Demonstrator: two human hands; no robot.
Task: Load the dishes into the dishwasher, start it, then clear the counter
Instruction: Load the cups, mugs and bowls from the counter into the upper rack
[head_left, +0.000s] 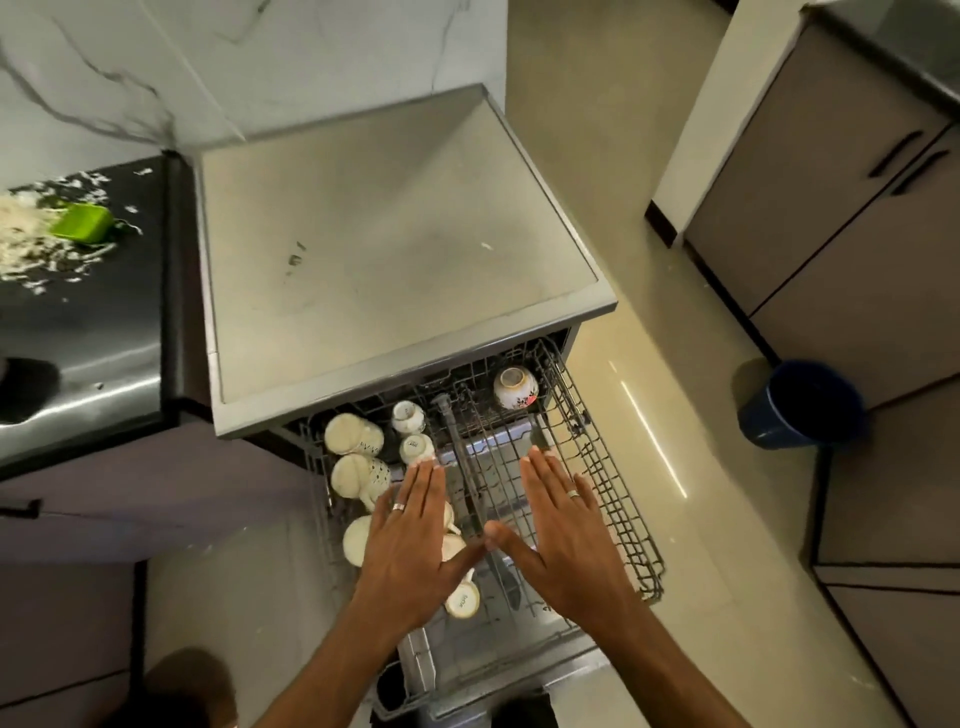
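The dishwasher (395, 249) stands open below me with its upper wire rack (618, 499) pulled out. Several cream cups (355, 435) sit upside down along the rack's left side, and a flowered bowl (515, 387) rests at its back. My left hand (415, 540) hovers flat, fingers straight, over the cups on the left half. My right hand (561, 535) is spread flat over the bare right half of the rack. Neither hand holds anything. Each wears a ring.
The dark counter (98, 322) at left carries scattered food scraps (26, 228) and a green container (83, 222). A blue bin (802, 405) stands on the floor at right, in front of the grey cabinets (857, 208). The dishwasher door (483, 670) lies open beneath the rack.
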